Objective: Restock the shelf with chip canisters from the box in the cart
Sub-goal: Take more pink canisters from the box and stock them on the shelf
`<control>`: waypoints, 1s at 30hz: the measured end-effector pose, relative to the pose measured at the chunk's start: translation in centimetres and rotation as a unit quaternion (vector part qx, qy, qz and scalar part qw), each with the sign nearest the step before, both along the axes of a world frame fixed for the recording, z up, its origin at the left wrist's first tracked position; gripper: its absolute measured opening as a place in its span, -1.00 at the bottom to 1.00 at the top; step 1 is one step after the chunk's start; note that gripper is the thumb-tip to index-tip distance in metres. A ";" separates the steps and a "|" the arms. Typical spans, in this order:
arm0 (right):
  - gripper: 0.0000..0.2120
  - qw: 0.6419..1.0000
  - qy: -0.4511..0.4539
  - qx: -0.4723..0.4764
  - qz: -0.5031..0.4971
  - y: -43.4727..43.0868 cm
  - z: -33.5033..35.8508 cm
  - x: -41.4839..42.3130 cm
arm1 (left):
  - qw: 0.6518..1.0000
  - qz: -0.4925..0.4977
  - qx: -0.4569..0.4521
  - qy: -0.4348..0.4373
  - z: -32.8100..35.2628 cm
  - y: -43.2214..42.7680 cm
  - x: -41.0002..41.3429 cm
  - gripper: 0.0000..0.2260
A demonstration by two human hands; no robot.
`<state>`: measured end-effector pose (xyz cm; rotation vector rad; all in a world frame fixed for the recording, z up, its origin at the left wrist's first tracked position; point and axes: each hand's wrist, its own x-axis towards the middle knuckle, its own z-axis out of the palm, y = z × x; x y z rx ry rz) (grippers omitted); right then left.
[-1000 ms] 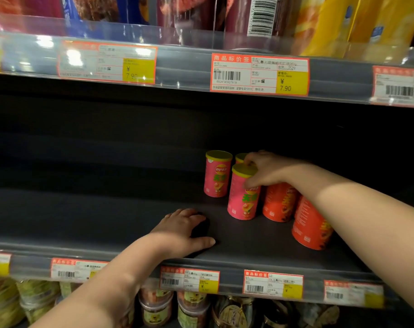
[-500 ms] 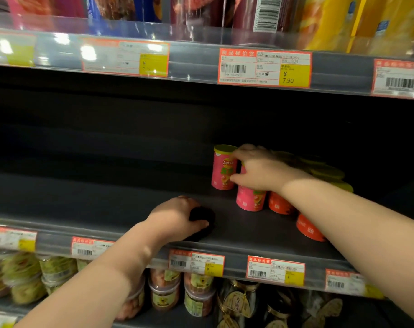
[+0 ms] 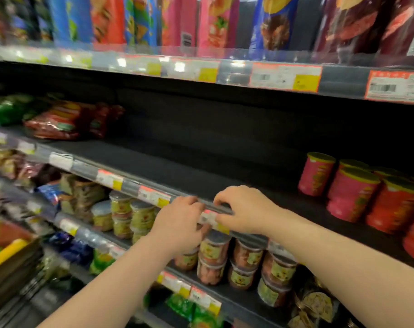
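Pink chip canisters (image 3: 316,174) with yellow lids stand at the right end of the dark middle shelf (image 3: 177,171), with red canisters (image 3: 394,207) beside them. My left hand (image 3: 180,224) and my right hand (image 3: 245,210) hover close together at the shelf's front price rail (image 3: 130,188), well left of the canisters. The fingers of both hands are loosely curled and I see nothing held in them. A brown box (image 3: 10,263) with yellow and green items shows blurred at the lower left.
Tall chip bags (image 3: 215,22) fill the shelf above. Red and green snack bags (image 3: 59,121) lie at the left end of the middle shelf. Small clear jars (image 3: 213,252) crowd the shelf below my hands. The whole view is motion-blurred.
My right hand let go of the pink canister and pulled back to the shelf's front rail. My left hand lifted off the shelf floor. The view swung left, so the canisters now sit at the right.
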<state>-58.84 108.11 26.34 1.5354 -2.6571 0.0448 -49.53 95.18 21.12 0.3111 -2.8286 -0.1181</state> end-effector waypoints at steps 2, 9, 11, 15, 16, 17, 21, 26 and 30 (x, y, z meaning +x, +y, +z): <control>-0.65 1.000 -0.011 0.015 0.026 -2.8 -1.2 2.3 | 0.999 0.037 -0.005 -0.029 -1.3 -2.3 3.5 -0.57; -0.61 0.990 -0.052 0.084 0.104 -11.7 -6.2 11.9 | 0.981 0.137 0.042 -0.135 -6.6 -9.8 16.8 -0.56; -0.59 0.985 -0.069 0.107 0.118 -13.8 -7.8 14.8 | 0.972 0.164 0.059 -0.158 -8.1 -11.3 20.6 -0.54; -0.59 0.971 -0.091 0.141 0.169 -17.6 -9.9 20.3 | 0.950 0.220 0.085 -0.207 -10.6 -13.5 27.8 -0.57; -0.59 0.967 -0.103 0.145 0.180 -18.4 -10.3 21.6 | 0.945 0.233 0.091 -0.212 -11.0 -13.9 29.5 -0.59; -0.59 0.964 -0.113 0.149 0.190 -19.4 -10.7 22.9 | 0.940 0.245 0.097 -0.217 -11.5 -14.3 31.3 -0.61; -0.60 0.954 -0.127 0.166 0.215 -22.7 -12.2 27.9 | 0.923 0.284 0.110 -0.233 -12.8 -16.0 37.4 -0.59; -0.58 0.940 -0.137 0.187 0.250 -25.9 -13.7 32.7 | 0.909 0.326 0.117 -0.232 -13.6 -17.4 42.3 -0.55; -0.62 0.932 -0.138 0.200 0.270 -28.5 -14.8 34.9 | 0.899 0.352 0.135 -0.224 -14.5 -18.7 44.7 -0.55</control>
